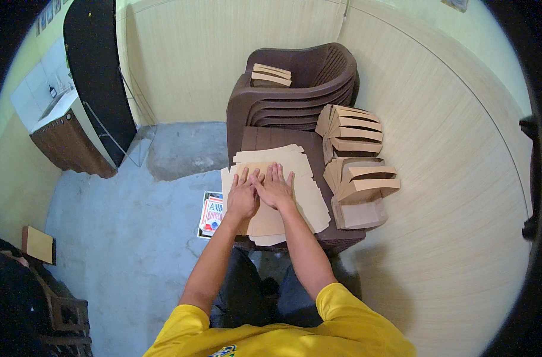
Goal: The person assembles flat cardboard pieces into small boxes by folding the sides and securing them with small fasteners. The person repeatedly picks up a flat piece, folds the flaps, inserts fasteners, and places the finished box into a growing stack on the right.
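Flat tan cardboard sheets [307, 199] with notched edges lie stacked on a brown plastic surface [336, 237] in front of me. My left hand [243, 196] rests palm down on the top piece, its fingers spread. Beside it, my right hand [274, 186] also lies flat on the cardboard, fingers apart, its thumb side touching or overlapping the left hand. Neither hand grips anything. Just right of the sheets, folded cardboard trays [359, 205] stand nested in a fanned row, with another fanned group [357, 128] behind them.
Stacked brown plastic chairs [294, 98] rise behind the sheets, holding a few more folded cardboard pieces [271, 75]. At the left edge sits a white printed box [212, 215]. A pale panelled wall [449, 196] curves along the right. Far left are a counter [55, 111] and a black panel [98, 65].
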`<state>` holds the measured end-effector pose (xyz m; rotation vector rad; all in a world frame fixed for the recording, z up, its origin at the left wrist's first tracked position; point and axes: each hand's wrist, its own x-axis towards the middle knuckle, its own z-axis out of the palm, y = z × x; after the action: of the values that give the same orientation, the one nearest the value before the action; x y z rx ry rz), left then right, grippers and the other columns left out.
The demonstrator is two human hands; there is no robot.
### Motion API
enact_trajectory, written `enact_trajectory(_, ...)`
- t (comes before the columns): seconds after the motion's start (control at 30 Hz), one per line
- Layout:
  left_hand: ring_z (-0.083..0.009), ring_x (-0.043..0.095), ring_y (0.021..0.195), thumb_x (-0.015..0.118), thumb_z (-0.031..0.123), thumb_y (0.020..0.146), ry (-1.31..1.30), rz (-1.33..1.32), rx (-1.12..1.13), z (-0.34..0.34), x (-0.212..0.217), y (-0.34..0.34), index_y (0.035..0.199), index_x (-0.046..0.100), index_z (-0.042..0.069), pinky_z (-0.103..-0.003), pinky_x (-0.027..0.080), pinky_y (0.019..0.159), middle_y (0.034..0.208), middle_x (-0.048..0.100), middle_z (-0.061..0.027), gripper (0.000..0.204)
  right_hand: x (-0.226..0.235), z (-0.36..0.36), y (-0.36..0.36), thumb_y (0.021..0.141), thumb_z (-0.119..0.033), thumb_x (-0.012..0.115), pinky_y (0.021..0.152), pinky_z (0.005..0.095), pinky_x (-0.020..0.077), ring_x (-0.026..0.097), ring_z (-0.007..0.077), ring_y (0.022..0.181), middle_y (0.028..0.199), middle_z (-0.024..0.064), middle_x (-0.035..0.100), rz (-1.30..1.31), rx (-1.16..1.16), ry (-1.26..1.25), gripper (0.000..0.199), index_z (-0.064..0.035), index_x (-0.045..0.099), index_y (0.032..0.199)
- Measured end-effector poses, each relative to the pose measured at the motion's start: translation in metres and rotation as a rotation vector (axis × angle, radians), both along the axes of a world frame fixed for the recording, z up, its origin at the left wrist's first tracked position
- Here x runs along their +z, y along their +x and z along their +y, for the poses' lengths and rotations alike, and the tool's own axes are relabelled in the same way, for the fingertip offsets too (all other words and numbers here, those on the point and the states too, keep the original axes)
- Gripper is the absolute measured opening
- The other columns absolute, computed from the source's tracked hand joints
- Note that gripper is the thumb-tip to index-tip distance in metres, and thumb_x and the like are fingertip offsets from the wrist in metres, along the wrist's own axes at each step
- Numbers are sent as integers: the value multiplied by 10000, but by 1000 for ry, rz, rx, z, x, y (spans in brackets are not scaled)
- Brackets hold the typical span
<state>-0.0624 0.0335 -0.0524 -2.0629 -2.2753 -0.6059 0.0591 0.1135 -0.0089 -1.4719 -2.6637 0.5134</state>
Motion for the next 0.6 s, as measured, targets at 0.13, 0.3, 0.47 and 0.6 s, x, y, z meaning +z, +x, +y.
enact_trajectory(0.13,-342,287,1633,491,280,1105,12,-32,40,1,6,6,1605,533,196,-551,179,1344,1729,413,-44,509,2,-18,21,1018,-840,252,1316,655,-22,59,300,1691,1812,196,131,-9,23,16,1135,67,183,1698)
enact_trajectory(0.3,-338,291,1631,471,301,1119,57,-77,53,2,-2,8,1585,559,201,-556,162,1348,1720,429,-17,485,-3,-115,97,992,-856,349,1308,674,-25,80,312,1689,1805,212,152,16,108,111,1175,76,200,1692)
enact_trajectory(0.47,-326,376,1593,494,260,1126,297,-736,-61,8,-10,-2,1543,585,80,-467,274,1310,1694,457,-137,463,8,-148,126,915,-763,639,1289,632,150,290,348,1604,1703,200,354,43,164,240,1141,33,309,1664)
enact_trajectory(0.6,-332,552,1454,488,212,1126,698,-1035,149,-17,5,-30,1486,613,-9,-419,432,1191,1634,508,-238,441,14,-126,122,718,-685,874,1191,559,291,444,336,1436,1526,136,514,226,169,276,1119,-67,493,1570)
